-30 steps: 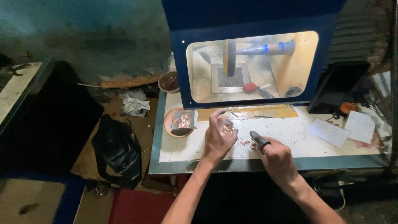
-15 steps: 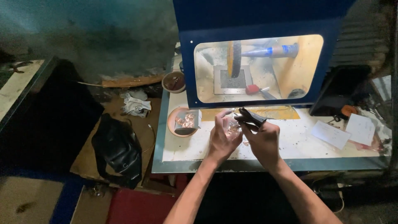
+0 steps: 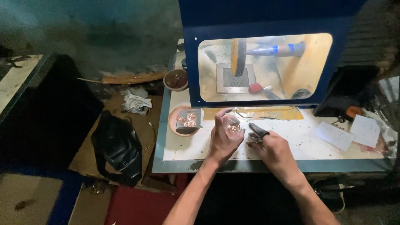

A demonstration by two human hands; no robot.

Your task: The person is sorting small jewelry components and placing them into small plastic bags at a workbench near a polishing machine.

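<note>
My left hand (image 3: 224, 137) is raised over the white table top (image 3: 300, 137), its fingers closed around a small clear bag (image 3: 233, 126) with copper-coloured bits inside. Right beside it, my right hand (image 3: 273, 148) grips a dark plier-like tool (image 3: 257, 130) whose tip points toward the bag. A small metal piece seems to sit under the tool, but it is too small to make out. Left of my hands stands a shallow round dish (image 3: 177, 125) holding copper-coloured pieces and a dark scoop.
A blue machine housing (image 3: 266, 25) with a lit window and a grinding wheel (image 3: 236, 56) stands at the back of the table. A brown bowl (image 3: 176, 79) sits behind the dish. White paper slips (image 3: 334, 135) lie right. A black bag (image 3: 118, 146) rests on the floor left.
My right hand came from the table's front edge up to my left hand with the tool, then dropped slightly lower and to the right. My left hand kept the bag raised.
</note>
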